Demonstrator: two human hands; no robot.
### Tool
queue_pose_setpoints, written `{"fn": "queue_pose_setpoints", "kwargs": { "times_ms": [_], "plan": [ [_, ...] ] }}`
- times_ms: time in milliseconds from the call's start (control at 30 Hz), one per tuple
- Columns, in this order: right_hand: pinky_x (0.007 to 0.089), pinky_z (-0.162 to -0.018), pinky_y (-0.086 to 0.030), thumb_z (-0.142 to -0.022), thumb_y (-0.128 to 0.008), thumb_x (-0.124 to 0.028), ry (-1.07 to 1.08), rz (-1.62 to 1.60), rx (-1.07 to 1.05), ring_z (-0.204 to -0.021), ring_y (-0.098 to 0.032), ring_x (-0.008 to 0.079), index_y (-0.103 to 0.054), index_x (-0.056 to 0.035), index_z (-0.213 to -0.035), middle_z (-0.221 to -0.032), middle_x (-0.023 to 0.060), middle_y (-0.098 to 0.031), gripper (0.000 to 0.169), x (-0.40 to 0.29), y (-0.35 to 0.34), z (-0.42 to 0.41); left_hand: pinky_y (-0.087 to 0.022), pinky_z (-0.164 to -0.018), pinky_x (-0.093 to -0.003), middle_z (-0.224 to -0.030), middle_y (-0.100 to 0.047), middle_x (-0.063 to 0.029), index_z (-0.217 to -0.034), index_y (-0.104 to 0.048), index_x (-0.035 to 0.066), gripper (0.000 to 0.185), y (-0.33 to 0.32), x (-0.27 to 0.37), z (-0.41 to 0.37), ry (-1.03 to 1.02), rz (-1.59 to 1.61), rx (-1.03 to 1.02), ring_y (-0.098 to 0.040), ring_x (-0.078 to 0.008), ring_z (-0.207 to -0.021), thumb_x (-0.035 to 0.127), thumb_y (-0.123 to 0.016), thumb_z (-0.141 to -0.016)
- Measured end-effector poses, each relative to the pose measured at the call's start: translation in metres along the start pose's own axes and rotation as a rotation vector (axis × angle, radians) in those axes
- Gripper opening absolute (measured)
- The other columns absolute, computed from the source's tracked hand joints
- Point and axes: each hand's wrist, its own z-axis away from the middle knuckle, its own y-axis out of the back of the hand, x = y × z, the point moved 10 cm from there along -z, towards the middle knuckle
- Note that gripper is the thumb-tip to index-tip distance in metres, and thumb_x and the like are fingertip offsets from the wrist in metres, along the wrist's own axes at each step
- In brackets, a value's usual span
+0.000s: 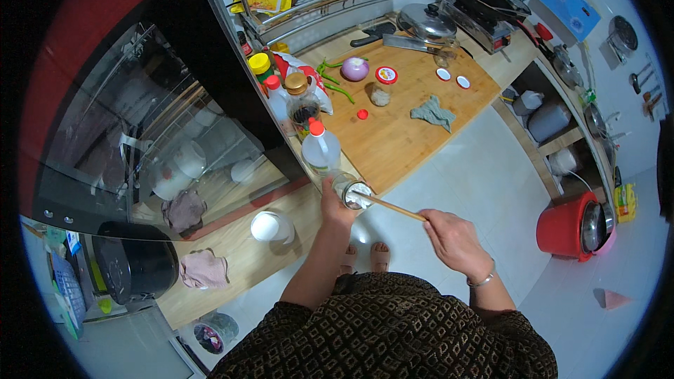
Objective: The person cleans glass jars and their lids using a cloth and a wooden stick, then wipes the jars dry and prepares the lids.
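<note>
My left hand [337, 206] is wrapped around a glass jar [342, 183], tilted with its mouth towards me. White material [359, 200], perhaps paper or cloth, fills the opening. Between the fingers of my right hand [454, 242] is a wooden stick [397, 208] like a chopstick, its far end inside the jar's mouth. Just beyond the jar stands a plastic jug with a red cap [321, 151]. On the wooden board [389, 152] are a second jar with a red lid [383, 89], a small red cap [362, 114] and a crumpled green-grey cloth [434, 113].
Farther back on the board lie a purple onion [355, 69], green chillies [339, 92], a cleaver [408, 42] and two white-faced lids [443, 74]. A paper roll [271, 227] stands at left, near a pink cloth [204, 268]. A red bucket [563, 229] is on the right.
</note>
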Motion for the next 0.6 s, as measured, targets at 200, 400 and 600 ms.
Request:
{"fn": "queue_pose_setpoints", "kwargs": {
  "times_ms": [200, 400, 600],
  "plan": [
    [0.0334, -0.048, -0.045, -0.075, -0.05, -0.006, -0.046, 0.328, -0.016, -0.06, -0.058, 0.0222, -0.059, -0.0072, -0.094, -0.061, 0.0064, -0.055, 0.021, 0.0, 0.005, 0.017, -0.048, -0.068, -0.0452, -0.086, -0.049, -0.0171, -0.105, -0.036, -0.001, 0.045, -0.016, -0.005, 0.011, -0.057, -0.131, -0.129, -0.054, -0.03, -0.078, 0.037, -0.046, -0.082],
    [0.0336, -0.046, -0.045, -0.072, -0.05, -0.007, -0.082, 0.365, -0.031, -0.054, -0.057, 0.0236, -0.057, -0.0077, -0.096, -0.062, 0.0079, -0.055, 0.025, 0.013, -0.03, 0.014, -0.048, -0.07, -0.0449, -0.083, -0.051, -0.0121, -0.097, -0.041, 0.002, 0.035, -0.009, -0.017, 0.01, -0.139, -0.217, -0.113, -0.055, -0.0276, -0.077, 0.031, -0.053, -0.081],
    [0.0339, -0.049, -0.046, -0.072, -0.05, -0.005, -0.06, 0.234, 0.025, -0.058, -0.057, 0.0255, -0.053, -0.0047, -0.097, -0.068, 0.0099, -0.055, 0.026, 0.002, -0.024, 0.021, -0.047, -0.078, -0.0458, -0.088, -0.053, -0.0128, -0.1, -0.043, 0.001, 0.037, -0.003, -0.013, 0.001, -0.222, -0.243, -0.237, -0.055, -0.0295, -0.083, 0.029, -0.055, -0.081]
  ]
}}
